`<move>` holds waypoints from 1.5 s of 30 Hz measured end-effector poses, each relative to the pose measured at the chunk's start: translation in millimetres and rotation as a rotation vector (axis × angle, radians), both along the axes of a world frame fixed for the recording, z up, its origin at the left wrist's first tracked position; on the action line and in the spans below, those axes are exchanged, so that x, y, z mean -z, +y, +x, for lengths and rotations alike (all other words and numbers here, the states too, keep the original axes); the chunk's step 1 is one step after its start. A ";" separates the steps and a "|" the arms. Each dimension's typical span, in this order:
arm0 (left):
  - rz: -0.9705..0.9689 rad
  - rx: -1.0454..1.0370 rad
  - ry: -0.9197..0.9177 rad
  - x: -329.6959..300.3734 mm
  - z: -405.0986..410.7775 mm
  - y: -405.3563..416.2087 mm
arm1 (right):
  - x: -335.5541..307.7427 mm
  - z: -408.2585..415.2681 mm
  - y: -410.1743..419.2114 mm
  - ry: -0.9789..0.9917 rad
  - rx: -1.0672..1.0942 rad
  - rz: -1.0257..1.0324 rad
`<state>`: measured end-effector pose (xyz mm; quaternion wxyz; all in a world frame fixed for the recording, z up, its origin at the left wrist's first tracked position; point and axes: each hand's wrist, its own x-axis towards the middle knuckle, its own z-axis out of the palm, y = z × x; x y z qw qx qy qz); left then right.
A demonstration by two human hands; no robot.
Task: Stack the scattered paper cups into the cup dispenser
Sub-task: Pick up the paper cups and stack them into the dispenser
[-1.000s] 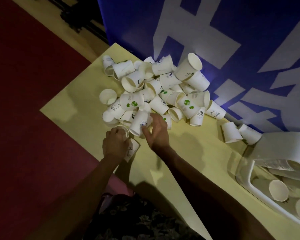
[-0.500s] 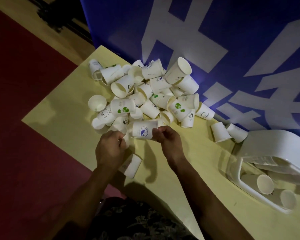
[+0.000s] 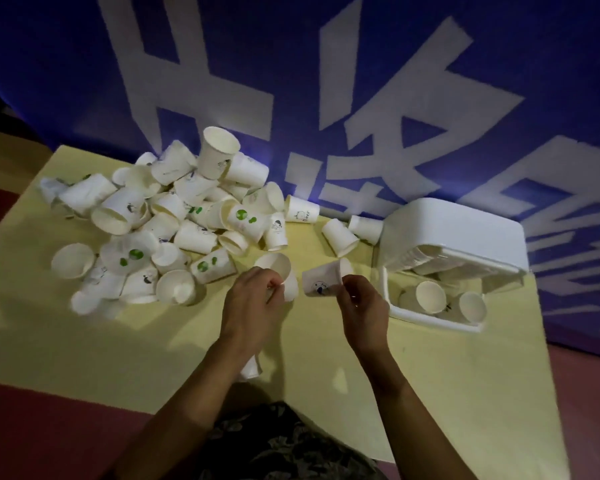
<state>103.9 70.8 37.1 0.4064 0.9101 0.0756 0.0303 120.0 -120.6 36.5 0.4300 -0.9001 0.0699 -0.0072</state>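
A loose heap of small white paper cups (image 3: 174, 223), some printed with green dots or small cartoon figures, lies tumbled across the left and centre of a pale yellow table (image 3: 153, 341), most on their sides with mouths pointing every way. At the right of the frame a white plastic cup dispenser (image 3: 454, 244) lies on the table against a blue banner with large white characters (image 3: 326, 81), with several cups visible inside its open front. Just below frame centre, the left hand (image 3: 253, 306) pinches the rim of a plain white paper cup (image 3: 281, 275) between curled fingers and thumb. Just beside it, the right hand (image 3: 362, 306) pinches a white paper cup with a small dark print (image 3: 323, 278), tilted on its side, base towards the left hand. Both forearms reach up from the bottom edge, over a dark patterned garment (image 3: 278, 448).
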 end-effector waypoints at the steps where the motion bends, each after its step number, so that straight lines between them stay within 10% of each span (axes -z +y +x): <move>1: -0.004 0.043 -0.018 -2.7 4.0 -16.8 | -1.5 -2.9 -14.8 -0.019 0.029 -0.011; 21: 0.100 0.403 -0.077 1.1 49.5 -290.2 | 8.6 -16.1 -288.1 -0.076 0.319 -0.295; 37: 0.496 0.574 0.310 44.3 87.1 -337.6 | 66.2 26.5 -327.1 0.264 -0.058 -0.543; 45: 0.309 0.408 0.175 50.0 73.1 -316.6 | 48.3 23.9 -304.9 0.048 0.022 -0.457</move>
